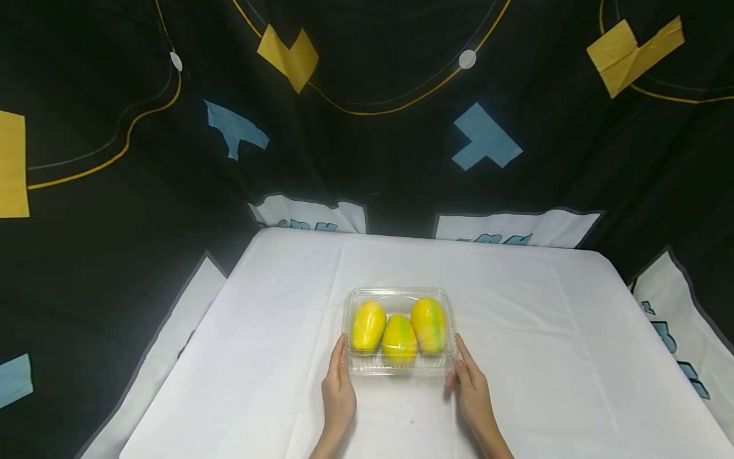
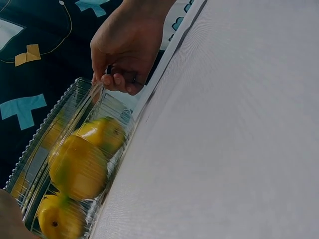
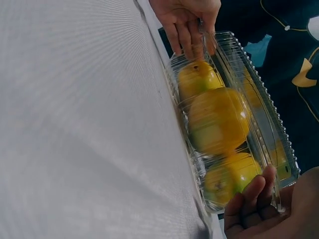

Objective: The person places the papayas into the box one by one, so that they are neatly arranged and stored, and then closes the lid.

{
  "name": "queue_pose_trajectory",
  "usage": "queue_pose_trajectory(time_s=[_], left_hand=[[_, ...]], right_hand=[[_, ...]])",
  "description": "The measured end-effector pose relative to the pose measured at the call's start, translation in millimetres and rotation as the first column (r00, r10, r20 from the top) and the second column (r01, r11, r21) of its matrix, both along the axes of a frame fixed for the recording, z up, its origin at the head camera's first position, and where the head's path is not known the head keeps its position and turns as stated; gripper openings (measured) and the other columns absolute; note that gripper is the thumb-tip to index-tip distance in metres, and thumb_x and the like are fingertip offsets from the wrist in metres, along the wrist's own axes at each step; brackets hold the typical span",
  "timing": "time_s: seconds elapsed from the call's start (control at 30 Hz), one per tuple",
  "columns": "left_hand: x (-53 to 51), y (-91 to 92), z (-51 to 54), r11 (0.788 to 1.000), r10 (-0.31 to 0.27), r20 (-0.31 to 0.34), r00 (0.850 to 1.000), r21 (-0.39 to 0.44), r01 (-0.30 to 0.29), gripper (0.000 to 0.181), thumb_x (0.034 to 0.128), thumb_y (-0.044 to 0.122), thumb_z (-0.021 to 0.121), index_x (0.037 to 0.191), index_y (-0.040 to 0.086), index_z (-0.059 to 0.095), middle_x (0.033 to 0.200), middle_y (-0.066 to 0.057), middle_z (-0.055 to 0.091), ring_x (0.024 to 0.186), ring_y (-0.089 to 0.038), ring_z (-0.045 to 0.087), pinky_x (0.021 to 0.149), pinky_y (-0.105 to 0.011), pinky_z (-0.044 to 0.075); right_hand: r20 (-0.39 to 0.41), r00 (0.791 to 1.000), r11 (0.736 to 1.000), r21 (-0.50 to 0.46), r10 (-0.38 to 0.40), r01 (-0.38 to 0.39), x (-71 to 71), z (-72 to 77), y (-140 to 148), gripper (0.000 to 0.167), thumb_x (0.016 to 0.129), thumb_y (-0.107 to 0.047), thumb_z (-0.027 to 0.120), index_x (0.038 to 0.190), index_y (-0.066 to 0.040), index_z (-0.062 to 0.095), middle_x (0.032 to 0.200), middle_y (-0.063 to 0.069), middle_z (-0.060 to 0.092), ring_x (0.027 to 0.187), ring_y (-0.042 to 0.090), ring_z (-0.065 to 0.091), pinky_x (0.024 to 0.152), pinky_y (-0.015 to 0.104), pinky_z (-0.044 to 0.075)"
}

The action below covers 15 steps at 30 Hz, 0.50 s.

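Note:
A clear plastic clamshell box point(image 1: 367, 368) sits on the white table, its lid down. Three yellow mangoes with green patches lie inside: a left mango point(image 1: 369, 326), a middle mango point(image 1: 399, 342) nearer the front, and a right mango point(image 1: 428, 325). My left hand point(image 1: 338, 395) holds the box's left edge, fingers along its side. On the opposite edge, my right hand point(image 1: 474, 394) pinches the rim, with its lower fingers curled in the left wrist view. Only a bit of the left hand point(image 2: 11, 219) shows at that view's lower left corner.
White cloth covers the table point(image 1: 545, 357) around the box. A dark curtain point(image 1: 367, 159) with yellow and blue patches hangs behind the table and along its sides.

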<state>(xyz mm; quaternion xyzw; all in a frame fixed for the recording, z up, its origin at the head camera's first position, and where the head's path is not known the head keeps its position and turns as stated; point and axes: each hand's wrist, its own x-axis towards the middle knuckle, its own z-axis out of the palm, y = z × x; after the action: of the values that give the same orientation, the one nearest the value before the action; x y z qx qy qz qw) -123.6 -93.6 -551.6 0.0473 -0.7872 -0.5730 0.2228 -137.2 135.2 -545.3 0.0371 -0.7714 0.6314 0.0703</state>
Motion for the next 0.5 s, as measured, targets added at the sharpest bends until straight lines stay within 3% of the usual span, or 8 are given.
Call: queue_pose_trajectory(time_s=[0.13,0.4,0.5], left_hand=[[0.8,1.0,0.8,1.0,-0.002,-0.011,1.0,-0.005,0.002,0.04,0.1018,0.012,0.027,0.14,0.002,0.034,0.142,-0.015,0.036,0.13,-0.029,0.032,0.104,-0.014,0.021],[-0.8,0.9,-1.5,1.0,0.004,-0.07,0.998,-0.008,-0.004,0.039,0.1005,0.005,0.029,0.138,-0.003,0.035,0.14,-0.019,0.038,0.129,-0.034,0.032,0.102,-0.012,0.021],[-1.1,0.9,-1.6,1.0,0.013,-0.079,0.997,-0.005,-0.013,0.039,0.0999,0.003,0.03,0.138,-0.003,0.036,0.139,-0.019,0.04,0.129,-0.033,0.033,0.102,-0.012,0.022]], right_hand=[[0.012,1.0,1.0,-0.002,-0.003,0.003,0.1,1.7,-0.3,0.044,0.102,-0.011,0.03,0.145,-0.006,0.028,0.06,0.006,0.051,0.054,0.019,0.049,0.073,0.014,0.043],[0.047,0.999,1.0,-0.02,-0.012,0.013,0.8,5.3,-1.5,0.046,0.099,-0.002,0.032,0.144,-0.007,0.029,0.06,0.007,0.049,0.052,0.019,0.044,0.059,0.022,0.044],[0.084,0.996,1.0,-0.023,-0.015,0.017,1.5,6.8,-2.4,0.047,0.099,-0.002,0.031,0.145,-0.008,0.027,0.06,0.008,0.049,0.052,0.018,0.044,0.065,0.019,0.044]])
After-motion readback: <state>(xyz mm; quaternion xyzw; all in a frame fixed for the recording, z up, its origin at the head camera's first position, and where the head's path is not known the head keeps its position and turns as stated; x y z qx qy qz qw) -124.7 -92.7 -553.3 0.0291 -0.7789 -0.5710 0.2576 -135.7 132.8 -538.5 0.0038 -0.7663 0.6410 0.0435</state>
